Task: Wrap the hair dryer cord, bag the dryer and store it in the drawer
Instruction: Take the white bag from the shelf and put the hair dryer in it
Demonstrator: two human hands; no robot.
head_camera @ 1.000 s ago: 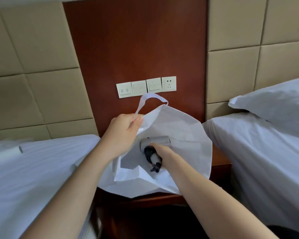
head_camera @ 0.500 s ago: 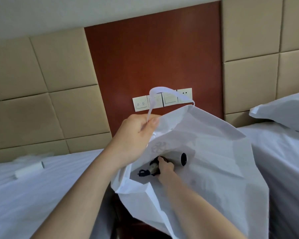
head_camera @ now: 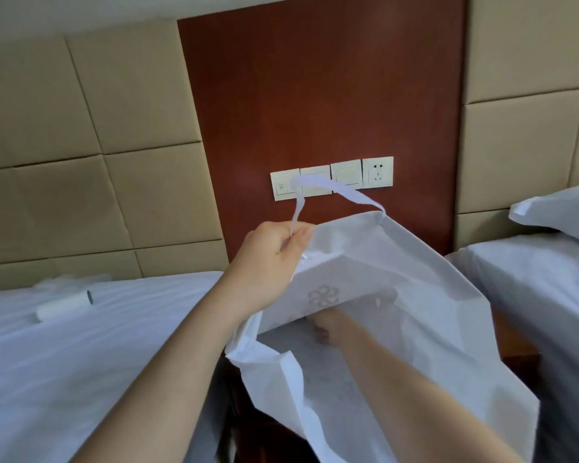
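The left bed [head_camera: 81,355] and right bed [head_camera: 549,295] flank a red-brown wall panel [head_camera: 315,95]. Between them the white bag [head_camera: 425,305] hangs open. Left hand [head_camera: 271,262] pinches its rim and handle strap [head_camera: 351,193], holding it up. Right hand [head_camera: 331,327] is deep inside, fingers hidden behind the front flap, grip impossible to judge. The hair dryer [head_camera: 380,297] is a dim grey shadow through the fabric, inside the bag beside that hand.
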